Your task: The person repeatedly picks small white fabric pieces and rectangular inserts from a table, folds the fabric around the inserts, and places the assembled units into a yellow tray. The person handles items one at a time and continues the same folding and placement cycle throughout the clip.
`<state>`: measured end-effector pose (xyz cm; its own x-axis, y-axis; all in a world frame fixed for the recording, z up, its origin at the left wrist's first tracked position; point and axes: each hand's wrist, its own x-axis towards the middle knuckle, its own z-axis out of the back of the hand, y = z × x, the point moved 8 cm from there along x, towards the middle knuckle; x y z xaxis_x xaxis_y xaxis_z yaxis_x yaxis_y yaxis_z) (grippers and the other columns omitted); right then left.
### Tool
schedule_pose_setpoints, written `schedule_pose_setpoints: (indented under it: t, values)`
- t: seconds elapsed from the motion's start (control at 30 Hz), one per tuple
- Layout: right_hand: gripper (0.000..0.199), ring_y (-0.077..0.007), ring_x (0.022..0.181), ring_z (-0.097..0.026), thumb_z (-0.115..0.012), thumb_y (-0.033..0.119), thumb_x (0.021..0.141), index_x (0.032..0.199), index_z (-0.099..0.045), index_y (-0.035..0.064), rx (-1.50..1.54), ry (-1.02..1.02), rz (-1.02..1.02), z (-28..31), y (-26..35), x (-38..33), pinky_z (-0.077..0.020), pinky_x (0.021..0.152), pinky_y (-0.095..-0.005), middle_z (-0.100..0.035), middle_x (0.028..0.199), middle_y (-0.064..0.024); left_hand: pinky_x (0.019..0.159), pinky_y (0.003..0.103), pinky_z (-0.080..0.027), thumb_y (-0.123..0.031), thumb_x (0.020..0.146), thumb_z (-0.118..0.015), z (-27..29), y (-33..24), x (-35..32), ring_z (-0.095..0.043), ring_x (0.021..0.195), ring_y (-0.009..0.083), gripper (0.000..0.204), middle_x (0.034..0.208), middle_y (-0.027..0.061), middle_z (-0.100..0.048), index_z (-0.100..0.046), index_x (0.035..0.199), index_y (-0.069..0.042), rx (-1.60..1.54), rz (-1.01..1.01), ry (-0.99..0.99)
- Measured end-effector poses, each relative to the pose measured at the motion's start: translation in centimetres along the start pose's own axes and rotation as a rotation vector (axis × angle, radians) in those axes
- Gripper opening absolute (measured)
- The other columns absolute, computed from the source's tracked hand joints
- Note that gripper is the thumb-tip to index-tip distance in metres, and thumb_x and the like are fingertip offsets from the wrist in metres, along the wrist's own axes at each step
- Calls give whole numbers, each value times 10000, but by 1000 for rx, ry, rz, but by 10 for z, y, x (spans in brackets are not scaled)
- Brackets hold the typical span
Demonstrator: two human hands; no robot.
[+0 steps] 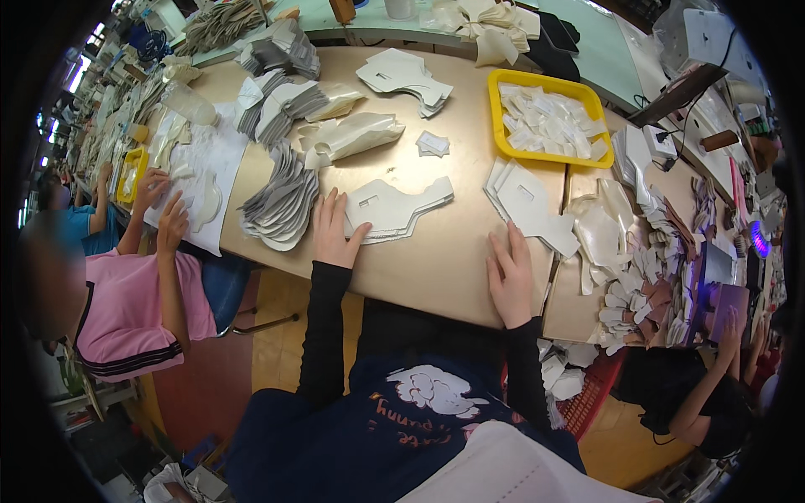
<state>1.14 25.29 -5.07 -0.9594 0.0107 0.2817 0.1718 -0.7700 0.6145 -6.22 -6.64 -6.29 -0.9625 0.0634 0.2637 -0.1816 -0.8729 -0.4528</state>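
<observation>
Head view. The person sits at a tan worktable (436, 268), both forearms in black sleeves coming up from the lower edge. The left hand (334, 230) lies flat, fingers spread and released, its fingertips touching the near edge of a stack of cream-coloured cut pieces (398, 208); nothing is grasped. That stack sits near the middle of the table, just right of the left hand, and each piece shows a small rectangular cut-out. The right hand (509, 277) rests palm-down on bare tabletop near the table's front edge, fingers extended and relaxed, holding nothing; it is just below a second stack of white cut pieces (528, 205). A fanned pile of grey pieces (281, 205) lies just left of the left hand. Farther back stands a yellow tray (495, 113) filled with small white pieces. To the person's left, a co-worker in a pink shirt (138, 310) has both hands on a white sheet (214, 151). To the right, another co-worker in dark clothing (688, 394) works beside a heap of mixed scraps (646, 285).
</observation>
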Motion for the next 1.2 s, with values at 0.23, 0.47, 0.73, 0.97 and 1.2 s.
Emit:
schedule_pose_setpoints:
  t: [0.23, 0.47, 0.73, 0.97, 1.2]
  values:
    - [367, -375, 1364, -443, -639, 58, 900, 1266, -652, 71, 2, 7, -15, 2, 1, 4, -384, 1115, -431, -464, 1488, -185, 1145, 514, -300, -244, 804, -787, 0, -1, 8, -296, 1429, 448, 562, 1502, 191, -423, -608, 1275, 5, -96, -39, -15]
    - [329, -360, 1333, -480, -648, 49, 890, 1216, -682, 67, -14, 0, -31, 2, 0, 4, -398, 1106, -415, -509, 1443, -182, 1164, 525, -261, -240, 765, -817, 0, -2, 10, -269, 1444, 448, 664, 1503, 199, -418, -570, 1345, -34, -11, -120, 9]
    - [327, -360, 1325, -485, -653, 49, 886, 1211, -684, 64, -12, -22, -22, 3, 2, 4, -406, 1097, -420, -523, 1425, -177, 1159, 517, -266, -190, 767, -806, 3, 1, 12, -298, 1429, 435, 517, 1464, 180, -453, -596, 1215, -40, -15, 16, -52]
    - [331, -357, 1273, -536, -633, 73, 920, 1248, -646, 27, 160, -113, -90, 15, -6, -1, -409, 1089, -413, -567, 1381, -171, 951, 386, -479, 26, 877, -657, 20, -37, -11, -658, 1081, 244, 160, 1099, 126, -686, -591, 1017, -17, -512, 92, -32]
    - [316, -357, 1048, -625, -668, 97, 892, 1186, -641, -16, 172, -503, 241, 69, 19, -50, -433, 999, -501, -673, 1138, -181, 926, 330, -513, -17, 898, -673, -28, -121, -49, -668, 1094, 240, 249, 1246, 169, -645, -603, 1136, -1, -1250, 337, 484]
